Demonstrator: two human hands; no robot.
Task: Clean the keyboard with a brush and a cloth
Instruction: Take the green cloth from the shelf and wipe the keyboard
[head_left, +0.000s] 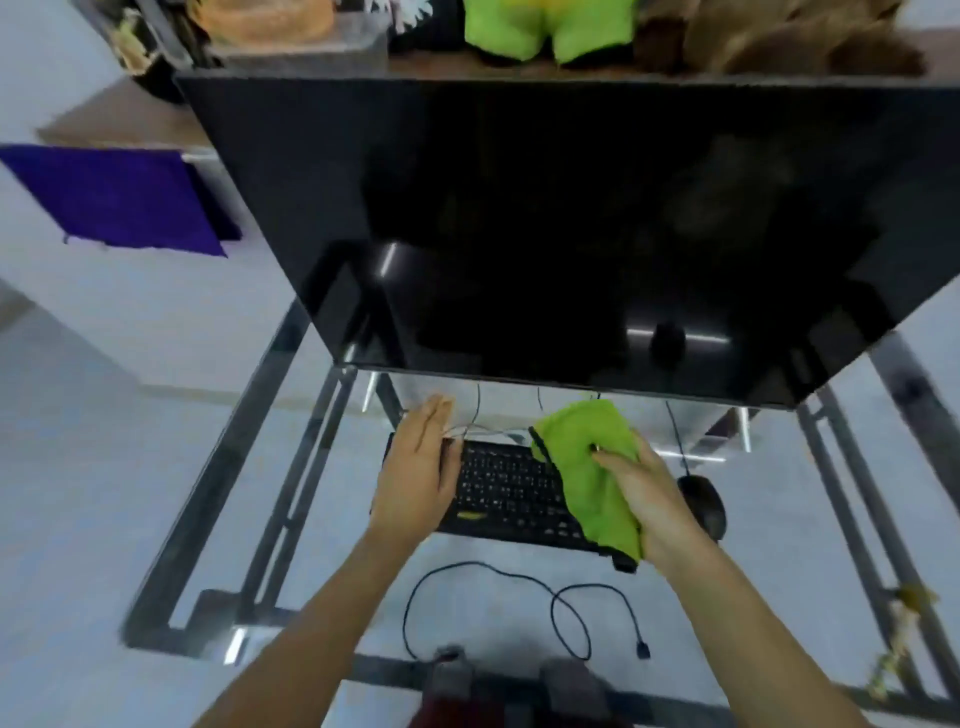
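Black keyboard lay lengthwise left to right on the glass worktop, left hand flat on its left end, right hand gripping a green cloth over its right end.

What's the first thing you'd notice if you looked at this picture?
The bright green cloth jumps out first, bunched in the right hand over the right end of the black keyboard. Next comes the big dark screen filling the middle, just behind the keyboard. The left hand lies flat on the keyboard's left end, and a black mouse sits to the right.
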